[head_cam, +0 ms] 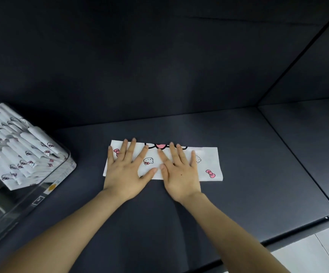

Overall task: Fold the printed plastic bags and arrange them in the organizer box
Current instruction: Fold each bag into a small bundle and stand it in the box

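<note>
While both hands lie flat, the bag [207,164] is pressed to the surface [258,154].
L hand [127,166] & R hand [179,170]: fingers straight, spread, gripping nothing; box [61,174] w/ folded bags at left.

We count two hands, a left hand [124,170] and a right hand [181,174], and one printed plastic bag [207,160] on one dark table [258,174]. On that bag we see two small pink bows [210,173], one larger bow [160,145] partly hidden, and two cat faces [148,160]. There is one clear organizer box [22,205] with two labels [51,187]. The folded bags [31,150] inside are many, packed too tightly for us to count.
</note>
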Tool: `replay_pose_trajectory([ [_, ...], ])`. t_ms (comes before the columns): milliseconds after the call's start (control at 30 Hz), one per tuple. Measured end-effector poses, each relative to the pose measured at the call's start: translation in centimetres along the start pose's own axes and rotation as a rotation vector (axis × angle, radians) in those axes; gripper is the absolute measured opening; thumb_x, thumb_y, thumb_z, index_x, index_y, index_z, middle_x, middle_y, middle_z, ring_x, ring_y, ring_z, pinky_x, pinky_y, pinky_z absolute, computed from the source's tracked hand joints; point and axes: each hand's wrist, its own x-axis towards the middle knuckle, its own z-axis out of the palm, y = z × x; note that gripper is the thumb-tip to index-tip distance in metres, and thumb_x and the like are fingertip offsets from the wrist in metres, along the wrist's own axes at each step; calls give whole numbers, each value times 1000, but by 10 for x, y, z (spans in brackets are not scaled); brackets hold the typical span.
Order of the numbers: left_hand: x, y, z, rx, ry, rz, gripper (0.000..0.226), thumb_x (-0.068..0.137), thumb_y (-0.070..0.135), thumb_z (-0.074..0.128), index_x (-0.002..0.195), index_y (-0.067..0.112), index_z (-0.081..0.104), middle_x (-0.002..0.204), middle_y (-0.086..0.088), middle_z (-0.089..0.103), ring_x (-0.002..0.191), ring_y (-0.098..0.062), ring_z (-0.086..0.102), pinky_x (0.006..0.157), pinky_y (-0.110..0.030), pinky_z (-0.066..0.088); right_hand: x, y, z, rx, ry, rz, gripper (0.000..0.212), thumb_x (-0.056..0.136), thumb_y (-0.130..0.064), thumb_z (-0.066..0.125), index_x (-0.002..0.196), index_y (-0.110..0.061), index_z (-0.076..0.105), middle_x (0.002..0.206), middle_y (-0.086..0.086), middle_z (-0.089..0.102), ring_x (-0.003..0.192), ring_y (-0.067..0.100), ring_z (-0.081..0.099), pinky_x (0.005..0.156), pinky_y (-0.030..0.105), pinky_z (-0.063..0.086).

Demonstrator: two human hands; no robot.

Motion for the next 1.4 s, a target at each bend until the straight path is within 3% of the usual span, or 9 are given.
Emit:
replay_pose_trajectory([
  [100,1,1,-3,-10,3,-18,82,83,75,8,150,32,25,159,-7,18,148,-26,11,113,-52,-8,-6,27,2,9,-87,29,74,81,-51,-18,151,-37,0,161,-3,-6,147,18,-11,115,49,-14],
  [400,0,0,-2,-2,-10,-21,79,85,74,9,150,31,27,158,-8,22,147,-27,15,115,-56,2,-39,109,-11,-96,-151,272,90,74,-60,-35,152,-30,-2,161,-3,-1,148,20,-5,115,51,-10],
  [500,0,0,-2,-2,-12,-8,82,85,75,0,150,31,25,158,-8,21,147,-27,13,116,-56,1,-29,96,-21,-23,120,314,69,94,-47,6,146,-14,36,150,9,38,139,30,35,114,53,10],
  [600,1,0,-3,-4,-28,7,86,83,76,-6,151,32,22,159,-7,17,148,-27,10,116,-56,0,-15,89,-21,39,267,213,54,91,-40,38,122,-3,62,115,12,67,100,35,64,89,50,46],
  [733,6,-11,-9,22,-71,108,93,71,80,-20,150,37,0,160,2,-7,148,-20,-7,117,-51,-8,-8,90,-30,204,62,269,49,81,-44,65,121,-16,62,107,2,62,101,28,55,87,37,37],
  [900,15,-33,-18,13,-138,297,89,65,84,-24,142,43,-14,157,7,-18,143,-12,-23,116,-42,-18,-20,85,-44,304,-179,305,29,69,-49,74,72,-30,52,83,-12,55,91,16,50,79,28,30],
  [1067,18,-39,-20,62,-183,373,87,65,85,-23,142,43,-17,156,8,-22,140,-10,-30,114,-39,-22,-35,61,-48,412,-158,330,27,74,-27,73,80,-19,47,86,-5,52,80,20,52,63,26,38],
  [1200,19,-42,-19,51,-190,403,86,69,86,-17,143,44,-12,158,8,-17,143,-10,-25,115,-40,-20,-40,55,-53,475,-236,373,39,77,-24,71,113,-24,55,101,-7,64,96,19,60,77,29,47],
  [1400,-13,-21,-25,-400,126,475,57,92,58,39,137,25,51,150,6,36,145,-11,19,120,-31,7,-63,53,-54,981,-334,526,6,72,-3,74,75,-1,69,73,8,71,65,18,67,58,23,48],
])
